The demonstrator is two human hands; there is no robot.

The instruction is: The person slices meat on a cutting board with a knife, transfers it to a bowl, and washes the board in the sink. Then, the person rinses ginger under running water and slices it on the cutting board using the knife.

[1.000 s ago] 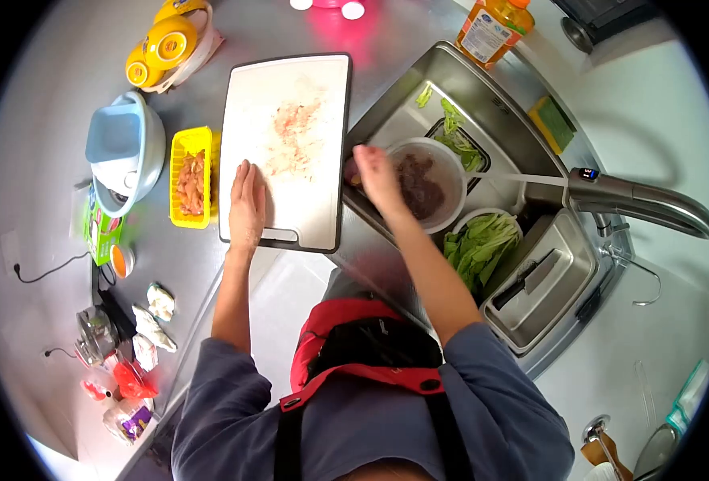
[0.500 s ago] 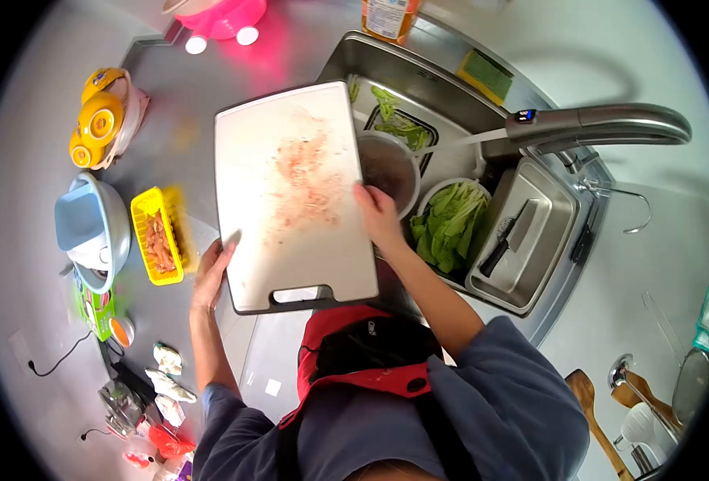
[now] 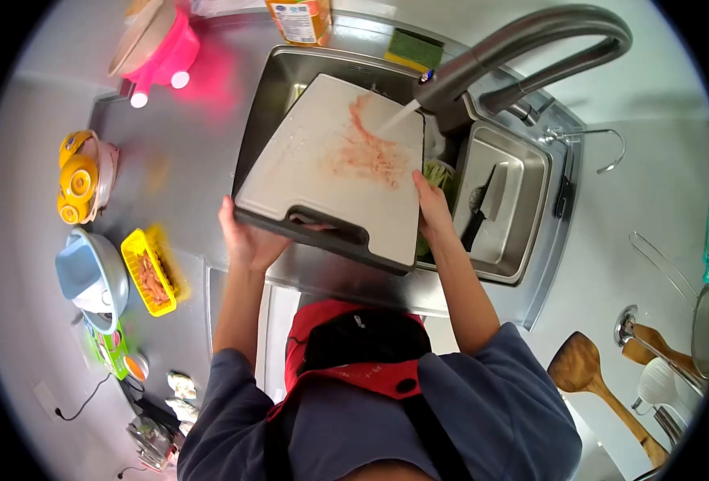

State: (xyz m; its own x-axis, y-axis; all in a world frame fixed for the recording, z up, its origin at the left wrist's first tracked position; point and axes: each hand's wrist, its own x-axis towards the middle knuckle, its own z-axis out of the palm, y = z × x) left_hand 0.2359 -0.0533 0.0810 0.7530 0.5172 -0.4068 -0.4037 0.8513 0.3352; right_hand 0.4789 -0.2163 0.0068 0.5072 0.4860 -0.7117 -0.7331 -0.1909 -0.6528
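A white cutting board [image 3: 314, 152] with a dark edge is held tilted over the sink [image 3: 262, 104], with reddish meat residue on its upper face. My left hand [image 3: 250, 240] grips its lower left corner, the fingers partly under it. On the right edge, my right hand [image 3: 432, 207] grips the board. Water runs from the faucet [image 3: 450, 80] onto the board's surface. Green leaves [image 3: 438, 172] show just beyond the board's right edge; the bowl of dark meat is hidden beneath it.
A knife [image 3: 486, 204] lies in the small basin [image 3: 508, 260] at the right. On the left counter are a yellow tray of meat [image 3: 150, 276], blue basins [image 3: 90, 272] and yellow bowls [image 3: 78, 178]. A sponge [image 3: 414, 50] and an orange bottle [image 3: 302, 22] stand behind the sink.
Both hands have taken hold of the cutting board, lifted it off the counter and moved it right, over the sink. The water stream now lands on it. The view has shifted towards the sink.
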